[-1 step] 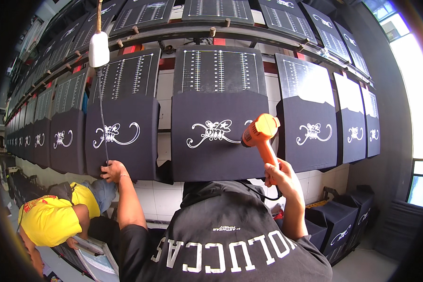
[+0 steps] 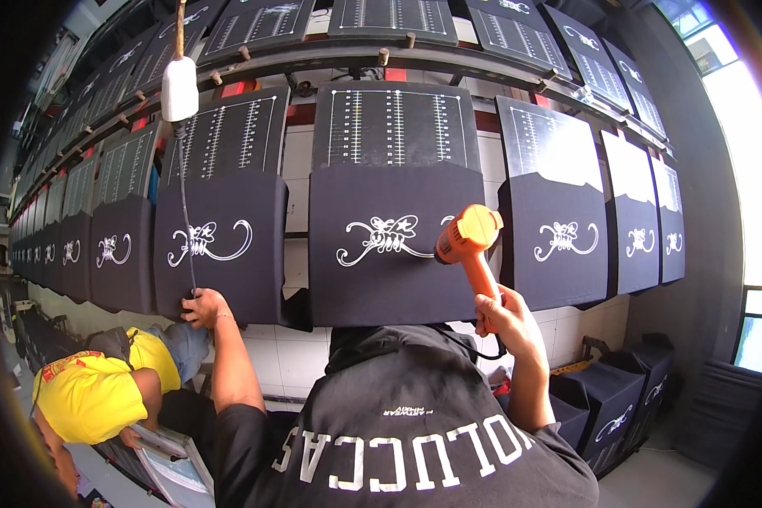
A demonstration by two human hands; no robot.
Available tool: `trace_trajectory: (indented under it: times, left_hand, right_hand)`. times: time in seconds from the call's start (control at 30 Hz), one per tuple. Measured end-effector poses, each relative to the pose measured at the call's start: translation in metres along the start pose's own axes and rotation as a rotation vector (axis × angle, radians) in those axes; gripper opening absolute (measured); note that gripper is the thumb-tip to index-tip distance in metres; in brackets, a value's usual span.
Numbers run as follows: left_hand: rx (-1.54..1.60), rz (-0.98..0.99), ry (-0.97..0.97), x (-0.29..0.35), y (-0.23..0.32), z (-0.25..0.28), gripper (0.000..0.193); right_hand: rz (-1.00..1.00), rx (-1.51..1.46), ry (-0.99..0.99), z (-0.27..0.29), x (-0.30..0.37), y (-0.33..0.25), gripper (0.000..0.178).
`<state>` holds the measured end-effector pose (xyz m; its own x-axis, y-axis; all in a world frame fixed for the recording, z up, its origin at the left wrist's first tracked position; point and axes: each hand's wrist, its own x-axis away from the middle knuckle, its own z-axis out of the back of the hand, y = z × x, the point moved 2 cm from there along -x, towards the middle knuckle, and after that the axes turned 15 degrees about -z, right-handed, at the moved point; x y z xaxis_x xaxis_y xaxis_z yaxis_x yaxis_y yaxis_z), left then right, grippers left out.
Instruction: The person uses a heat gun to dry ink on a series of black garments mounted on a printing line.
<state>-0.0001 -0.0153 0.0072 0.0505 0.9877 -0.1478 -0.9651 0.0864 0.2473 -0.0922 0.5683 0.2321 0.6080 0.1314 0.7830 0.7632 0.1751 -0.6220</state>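
My right hand (image 2: 501, 315) is wrapped round the handle of an orange heat gun (image 2: 472, 233). Its dark nozzle points left over the black shirt (image 2: 398, 296) on the middle board, just above the right end of a white insect-like print (image 2: 385, 235), part of which the gun hides. At the lower corner of the neighbouring shirt (image 2: 258, 292) on the left, my left hand (image 2: 203, 309) is closed on a dark cord (image 2: 184, 178). That cord hangs from a white power socket (image 2: 179, 89). A second cord (image 2: 487, 356) loops below my right hand.
Ruled printing boards (image 2: 395, 127) with black printed shirts run in rows left and right. A metal rail (image 2: 330, 61) with pegs lies beyond. A co-worker in a yellow shirt (image 2: 89, 394) bends at lower left over a framed screen (image 2: 173, 466). More shirt-covered boards (image 2: 610, 398) stand lower right.
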Motion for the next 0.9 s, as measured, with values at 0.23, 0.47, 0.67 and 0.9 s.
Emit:
trace_trajectory:
  times: [0.23, 0.47, 0.67, 0.9]
  left_hand:
    - [-0.013, -0.001, -0.007, 0.002, 0.003, 0.005, 0.053]
    - [0.001, -0.003, 0.01, 0.002, 0.002, 0.003, 0.053]
    - [0.01, -0.009, 0.015, 0.003, 0.001, 0.006, 0.053]
    - [0.092, -0.03, 0.015, 0.005, 0.005, 0.006, 0.054]
  right_hand:
    - [-0.021, 0.022, -0.043, -0.009, -0.001, -0.009, 0.028]
    - [-0.057, 0.085, -0.091, -0.022, -0.006, -0.018, 0.03]
    - [-0.029, 0.122, -0.109, -0.034, -0.014, -0.023, 0.031]
    - [0.001, 0.141, -0.08, -0.051, -0.02, -0.034, 0.031]
